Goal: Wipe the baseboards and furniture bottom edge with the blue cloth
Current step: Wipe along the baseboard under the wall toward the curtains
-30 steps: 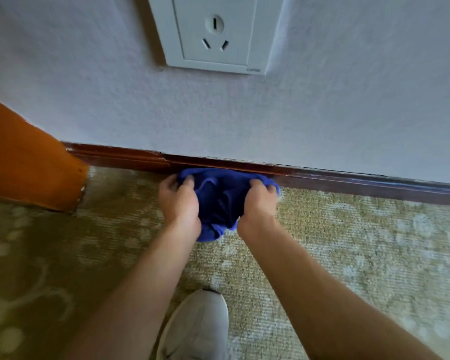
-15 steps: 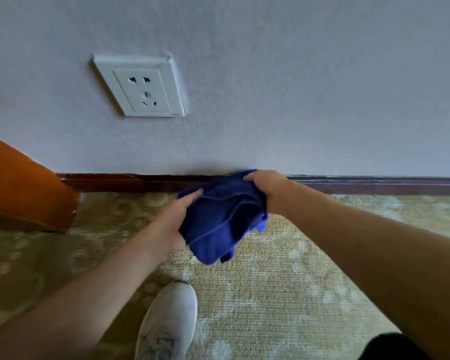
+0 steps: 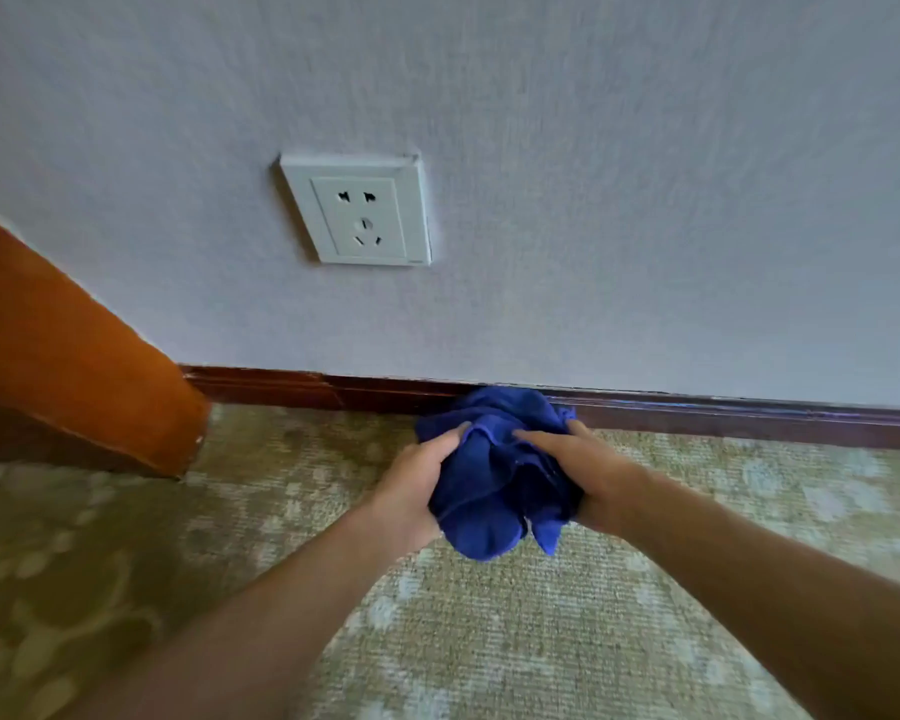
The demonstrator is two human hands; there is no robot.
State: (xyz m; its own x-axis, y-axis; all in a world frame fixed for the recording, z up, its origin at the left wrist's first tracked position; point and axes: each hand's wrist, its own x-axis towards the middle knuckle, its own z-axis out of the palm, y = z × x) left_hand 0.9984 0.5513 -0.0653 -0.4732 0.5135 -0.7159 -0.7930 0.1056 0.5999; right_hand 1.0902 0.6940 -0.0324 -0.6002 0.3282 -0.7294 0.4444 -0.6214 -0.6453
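While the left hand [image 3: 411, 485] and the right hand [image 3: 578, 467] both grip the bunched blue cloth [image 3: 494, 485] from either side, its top edge meets the dark baseboard [image 3: 697, 415] under the wall. A white socket [image 3: 357, 210] sits above, with orange furniture [image 3: 68, 366] on the patterned carpet [image 3: 489, 641] at left.

We stretch both bare forearms up from the lower corners toward frame centre. Our left hand [image 3: 411, 483] and right hand [image 3: 575, 467] sit side by side, fingers curled round the blue cloth [image 3: 494, 491].
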